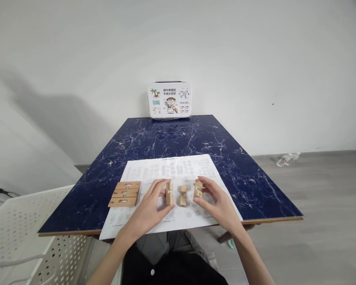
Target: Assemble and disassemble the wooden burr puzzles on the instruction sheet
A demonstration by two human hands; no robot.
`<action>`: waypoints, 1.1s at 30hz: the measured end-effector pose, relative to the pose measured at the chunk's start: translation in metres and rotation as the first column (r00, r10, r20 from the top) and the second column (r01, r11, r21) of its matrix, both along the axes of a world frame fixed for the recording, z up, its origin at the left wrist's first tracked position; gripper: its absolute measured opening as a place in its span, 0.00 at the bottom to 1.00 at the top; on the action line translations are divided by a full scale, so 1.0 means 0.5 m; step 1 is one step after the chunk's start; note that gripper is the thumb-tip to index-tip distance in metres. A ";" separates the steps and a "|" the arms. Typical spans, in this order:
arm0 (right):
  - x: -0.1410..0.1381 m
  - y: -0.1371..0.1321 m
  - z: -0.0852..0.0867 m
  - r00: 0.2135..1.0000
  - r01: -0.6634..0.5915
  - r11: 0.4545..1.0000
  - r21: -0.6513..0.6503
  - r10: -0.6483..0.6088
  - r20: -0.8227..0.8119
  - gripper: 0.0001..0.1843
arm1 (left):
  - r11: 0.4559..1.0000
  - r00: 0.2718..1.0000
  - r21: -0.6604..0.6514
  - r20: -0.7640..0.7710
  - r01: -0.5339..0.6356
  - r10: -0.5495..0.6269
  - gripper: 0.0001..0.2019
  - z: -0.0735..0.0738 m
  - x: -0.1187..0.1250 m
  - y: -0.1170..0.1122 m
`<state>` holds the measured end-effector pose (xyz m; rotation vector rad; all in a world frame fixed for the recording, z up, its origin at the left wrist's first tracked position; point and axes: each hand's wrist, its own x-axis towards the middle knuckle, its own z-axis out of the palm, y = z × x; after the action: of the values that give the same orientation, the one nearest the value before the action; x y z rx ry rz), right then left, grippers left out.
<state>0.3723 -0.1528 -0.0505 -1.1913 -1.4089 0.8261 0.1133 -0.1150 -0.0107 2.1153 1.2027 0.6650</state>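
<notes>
Between the thumb and fingers of my left hand is a notched wooden block, held upright over the printed sheet. My right hand pinches another notched wooden block, which is tilted a little and has small dark markings on its face. A third notched wooden block stands on the paper between the two hands, touched by neither. Left of my left hand lie several flat wooden pieces with cut-out slots and numbers, side by side. My fingers partly hide the two held blocks.
The printed instruction sheet spreads over the near part of the blue marbled table. A white illustrated case stands at the far edge against the wall. A white perforated basket is at the lower left, beside the table.
</notes>
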 end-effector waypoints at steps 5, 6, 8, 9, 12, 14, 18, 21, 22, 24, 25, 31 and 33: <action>-0.005 0.001 0.003 0.999 0.010 1.000 -0.003 -0.010 -0.031 0.32 | 0.989 0.969 -0.140 0.246 0.044 -0.008 0.29 0.004 0.010 -0.012; -0.005 0.001 0.004 0.999 0.016 1.000 0.002 -0.015 -0.029 0.31 | 0.984 0.957 -0.169 0.291 0.059 -0.008 0.29 0.006 0.012 -0.014; -0.005 0.001 0.006 1.000 0.022 1.000 0.015 -0.022 -0.020 0.30 | 0.968 0.931 -0.233 0.365 0.094 -0.003 0.30 0.011 0.014 -0.015; -0.005 0.001 0.005 1.000 0.024 1.000 0.021 -0.024 -0.015 0.30 | 0.959 0.919 -0.262 0.395 0.108 0.004 0.30 0.014 0.014 -0.015; -0.003 0.003 0.001 0.999 0.032 0.999 0.028 -0.031 -0.007 0.30 | 0.940 0.880 -0.315 0.474 0.132 0.035 0.29 0.018 0.018 -0.015; -0.002 0.004 -0.004 0.999 0.040 0.999 0.021 -0.039 -0.016 0.31 | 0.930 0.832 -0.337 0.550 0.145 0.070 0.27 0.018 0.025 -0.017; -0.004 0.005 -0.008 0.995 0.029 0.999 -0.022 -0.031 -0.098 0.34 | 0.870 0.634 -0.424 0.751 0.250 0.184 0.29 0.005 0.050 -0.029; -0.008 0.005 -0.007 0.983 0.016 0.999 -0.035 -0.022 -0.180 0.35 | 0.803 0.511 -0.492 0.812 0.337 0.283 0.30 -0.010 0.064 -0.036; -0.010 0.005 -0.006 0.980 0.015 0.999 -0.038 -0.023 -0.199 0.35 | 0.787 0.491 -0.510 0.814 0.347 0.312 0.30 -0.014 0.066 -0.037; -0.012 0.004 -0.004 0.974 0.020 0.999 -0.049 -0.031 -0.225 0.36 | 0.768 0.464 -0.538 0.810 0.348 0.357 0.29 -0.021 0.068 -0.037; -0.013 0.004 -0.004 0.972 0.027 0.998 -0.053 -0.039 -0.232 0.37 | 0.763 0.452 -0.547 0.808 0.343 0.376 0.29 -0.023 0.068 -0.036; -0.010 0.006 -0.012 0.989 0.095 0.995 -0.026 -0.098 -0.107 0.36 | 0.748 0.347 -0.585 0.804 0.313 0.483 0.31 -0.024 0.065 -0.030; -0.011 0.005 -0.007 0.995 0.095 0.995 0.022 -0.094 -0.024 0.34 | 0.734 0.315 -0.600 0.797 0.319 0.515 0.31 -0.022 0.064 -0.028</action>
<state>0.3670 -0.1504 -0.0541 -1.2172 -1.3296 0.7534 0.1454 -0.1292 -0.0217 0.6436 0.6477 1.1008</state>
